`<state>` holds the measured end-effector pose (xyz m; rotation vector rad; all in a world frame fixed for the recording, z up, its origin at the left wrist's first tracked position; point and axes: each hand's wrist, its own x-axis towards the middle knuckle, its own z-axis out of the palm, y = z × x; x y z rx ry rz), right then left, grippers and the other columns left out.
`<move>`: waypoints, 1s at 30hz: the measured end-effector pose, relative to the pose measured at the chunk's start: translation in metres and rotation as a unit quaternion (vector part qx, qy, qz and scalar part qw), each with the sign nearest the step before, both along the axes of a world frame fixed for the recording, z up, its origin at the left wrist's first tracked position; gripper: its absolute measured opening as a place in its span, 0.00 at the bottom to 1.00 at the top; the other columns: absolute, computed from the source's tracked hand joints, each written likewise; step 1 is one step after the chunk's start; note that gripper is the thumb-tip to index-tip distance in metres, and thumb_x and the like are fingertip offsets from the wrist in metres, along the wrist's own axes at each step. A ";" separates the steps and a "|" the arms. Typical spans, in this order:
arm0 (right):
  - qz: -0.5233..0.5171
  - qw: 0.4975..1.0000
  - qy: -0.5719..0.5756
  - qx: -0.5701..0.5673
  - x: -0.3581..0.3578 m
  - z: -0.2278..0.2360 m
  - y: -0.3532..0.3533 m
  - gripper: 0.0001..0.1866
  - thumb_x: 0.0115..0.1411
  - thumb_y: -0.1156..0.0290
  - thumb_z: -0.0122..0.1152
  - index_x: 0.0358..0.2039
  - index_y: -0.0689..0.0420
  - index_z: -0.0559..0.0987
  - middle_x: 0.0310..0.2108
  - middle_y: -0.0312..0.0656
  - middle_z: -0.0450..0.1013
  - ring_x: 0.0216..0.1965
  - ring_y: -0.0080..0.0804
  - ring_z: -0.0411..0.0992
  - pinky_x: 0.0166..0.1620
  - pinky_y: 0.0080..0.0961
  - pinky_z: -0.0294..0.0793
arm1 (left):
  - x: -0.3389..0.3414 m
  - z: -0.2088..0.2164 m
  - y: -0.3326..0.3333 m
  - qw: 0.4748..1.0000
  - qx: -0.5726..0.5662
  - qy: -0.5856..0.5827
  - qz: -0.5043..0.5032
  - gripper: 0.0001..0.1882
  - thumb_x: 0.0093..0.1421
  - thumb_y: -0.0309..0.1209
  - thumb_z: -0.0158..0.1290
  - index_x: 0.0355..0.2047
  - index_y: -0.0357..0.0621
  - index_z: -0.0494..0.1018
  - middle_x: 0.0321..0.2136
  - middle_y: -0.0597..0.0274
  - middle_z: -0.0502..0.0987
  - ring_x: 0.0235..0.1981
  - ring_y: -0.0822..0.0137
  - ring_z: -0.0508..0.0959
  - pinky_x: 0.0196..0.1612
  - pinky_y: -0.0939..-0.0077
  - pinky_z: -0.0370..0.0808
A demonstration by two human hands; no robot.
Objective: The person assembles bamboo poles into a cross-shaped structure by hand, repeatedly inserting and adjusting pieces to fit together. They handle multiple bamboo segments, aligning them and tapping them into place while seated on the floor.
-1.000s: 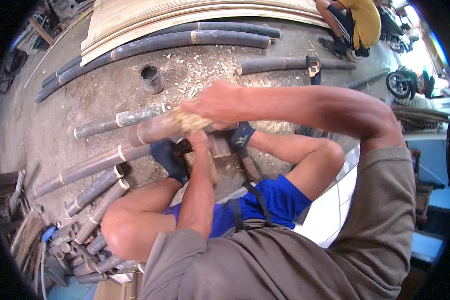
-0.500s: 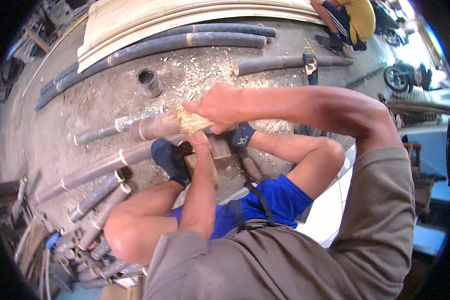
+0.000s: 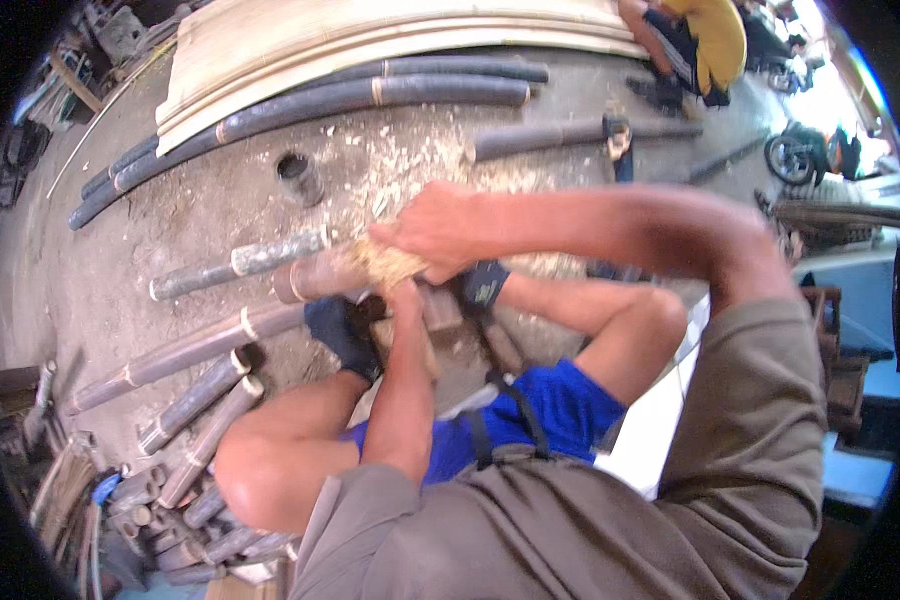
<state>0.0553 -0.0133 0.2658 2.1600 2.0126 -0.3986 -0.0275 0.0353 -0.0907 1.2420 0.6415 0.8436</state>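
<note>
At the frame centre, the right hand (image 3: 440, 232) is closed around pale shavings (image 3: 390, 264) on the bamboo piece (image 3: 315, 278). The left hand (image 3: 404, 300) is beneath it; its fingers are hidden, so I cannot tell their state.

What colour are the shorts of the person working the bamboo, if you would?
Bright blue shorts, seen best in the head view.

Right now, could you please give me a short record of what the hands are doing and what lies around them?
right hand: gripping a clump of pale shavings at the end of a short bamboo piece
left hand: just under the right hand, grip hidden
feet: dark socks beside the work
ground: concrete, scattered chips, cut bamboo poles
background: curved pale bamboo slats, a seated person in yellow
</note>
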 end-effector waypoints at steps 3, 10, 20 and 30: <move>-0.039 0.991 -0.056 0.114 0.004 0.027 0.010 0.30 0.58 0.61 0.69 0.60 0.48 0.71 0.21 0.46 0.77 0.24 0.44 0.81 0.23 0.42 0.77 | -0.013 0.050 -0.023 0.986 -0.129 -0.032 -0.097 0.22 0.60 0.29 0.59 0.53 0.32 0.76 0.49 0.51 0.81 0.53 0.57 0.79 0.61 0.56 0.71; -0.045 0.846 0.132 0.514 -0.045 0.109 0.070 0.35 0.56 0.53 0.72 0.62 0.46 0.71 0.27 0.46 0.80 0.29 0.50 0.81 0.28 0.46 0.79 | -0.013 0.021 -0.009 0.979 -0.184 -0.056 -0.064 0.27 0.66 0.34 0.59 0.63 0.38 0.70 0.56 0.59 0.76 0.55 0.63 0.75 0.63 0.62 0.72; -0.382 0.916 0.074 0.100 -0.030 0.059 -0.121 0.48 0.55 0.55 0.73 0.74 0.48 0.63 0.49 0.62 0.79 0.48 0.59 0.81 0.49 0.49 0.81 | -0.005 0.033 -0.018 0.956 -0.279 -0.034 -0.083 0.08 0.60 0.27 0.57 0.40 0.40 0.76 0.40 0.61 0.79 0.43 0.67 0.78 0.49 0.67 0.75; -0.649 0.662 0.213 0.309 -0.116 0.005 -0.248 0.49 0.57 0.58 0.74 0.73 0.67 0.62 0.57 0.61 0.78 0.57 0.49 0.80 0.60 0.38 0.77 | 0.014 0.111 -0.040 0.986 -0.142 0.049 -0.065 0.03 0.57 0.25 0.59 0.31 0.39 0.77 0.27 0.67 0.80 0.28 0.72 0.78 0.34 0.72 0.74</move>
